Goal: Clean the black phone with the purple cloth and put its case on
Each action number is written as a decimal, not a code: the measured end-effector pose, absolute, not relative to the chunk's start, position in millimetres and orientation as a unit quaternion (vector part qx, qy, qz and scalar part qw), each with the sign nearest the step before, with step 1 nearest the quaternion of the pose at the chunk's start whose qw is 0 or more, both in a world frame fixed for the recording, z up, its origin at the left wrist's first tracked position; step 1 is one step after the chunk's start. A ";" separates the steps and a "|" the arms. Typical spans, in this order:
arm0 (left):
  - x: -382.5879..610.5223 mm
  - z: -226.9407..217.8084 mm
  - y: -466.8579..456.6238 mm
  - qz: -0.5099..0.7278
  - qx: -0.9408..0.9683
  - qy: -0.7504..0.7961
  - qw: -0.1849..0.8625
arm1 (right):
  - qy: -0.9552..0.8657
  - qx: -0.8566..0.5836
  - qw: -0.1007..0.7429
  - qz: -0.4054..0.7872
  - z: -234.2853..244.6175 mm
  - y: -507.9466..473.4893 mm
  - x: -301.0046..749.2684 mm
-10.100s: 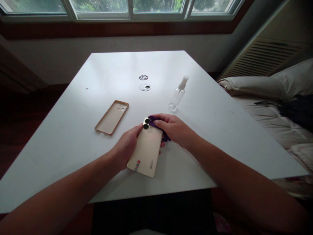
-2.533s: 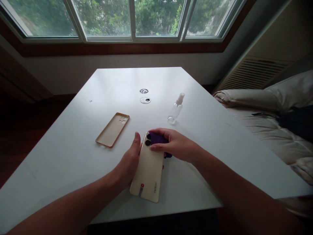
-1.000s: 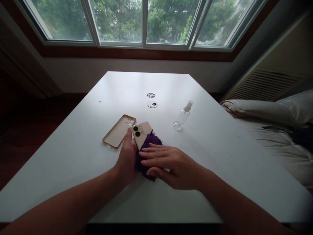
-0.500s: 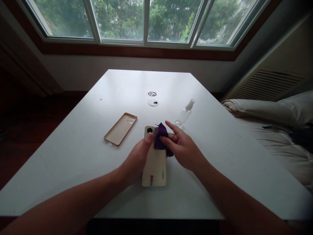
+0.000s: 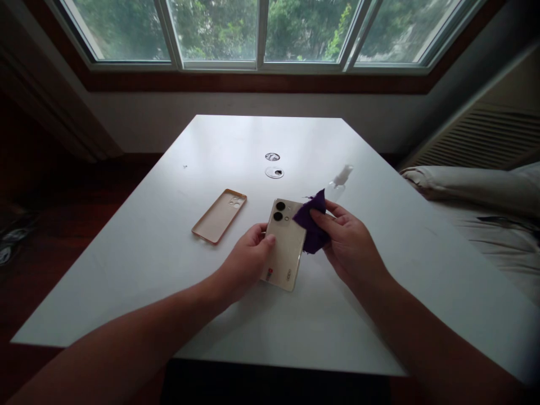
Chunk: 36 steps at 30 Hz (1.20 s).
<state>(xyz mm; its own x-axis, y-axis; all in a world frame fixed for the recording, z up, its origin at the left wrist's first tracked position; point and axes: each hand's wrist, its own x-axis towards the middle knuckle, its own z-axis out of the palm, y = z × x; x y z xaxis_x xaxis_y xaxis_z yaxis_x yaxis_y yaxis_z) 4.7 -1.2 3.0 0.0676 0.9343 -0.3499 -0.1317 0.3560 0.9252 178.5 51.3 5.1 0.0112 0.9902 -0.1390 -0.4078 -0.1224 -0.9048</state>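
My left hand [image 5: 253, 247] grips a pale gold smartphone [image 5: 283, 247] by its left edge, thumb on its back. The phone's back faces up, with two large dark camera lenses at its top. Pinched in my right hand [image 5: 346, 233] is a purple cloth [image 5: 313, 222], which overlaps the phone's upper right edge. To the left, a phone case [image 5: 219, 216] with an orange-tan rim lies on the table. Behind the cloth is a clear spray bottle [image 5: 340, 180], its lower part hidden by the cloth and my right hand.
The white table [image 5: 139, 270] stands below a window [image 5: 219, 31]. Two round cable holes [image 5: 274, 172] are set in its top near the middle. Something padded and light-coloured [image 5: 472, 202], with dark cloth on it, lies beyond the right edge.
The purple cloth has moved right, off the camera area, so both lenses now show. The phone is more tilted and further from the table's front edge. The view has shifted slightly.
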 end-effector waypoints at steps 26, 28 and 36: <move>-80.5 34.0 57.9 0.516 0.251 0.482 0.661 | -0.345 -0.471 0.527 0.618 6.1 52.6 185.3; -90.3 36.1 60.6 0.493 0.277 0.534 0.628 | -0.345 -0.472 0.526 0.617 5.5 52.6 185.9; -129.3 43.4 66.2 0.366 0.452 0.726 0.368 | -0.354 -0.473 0.522 0.615 3.9 52.7 186.8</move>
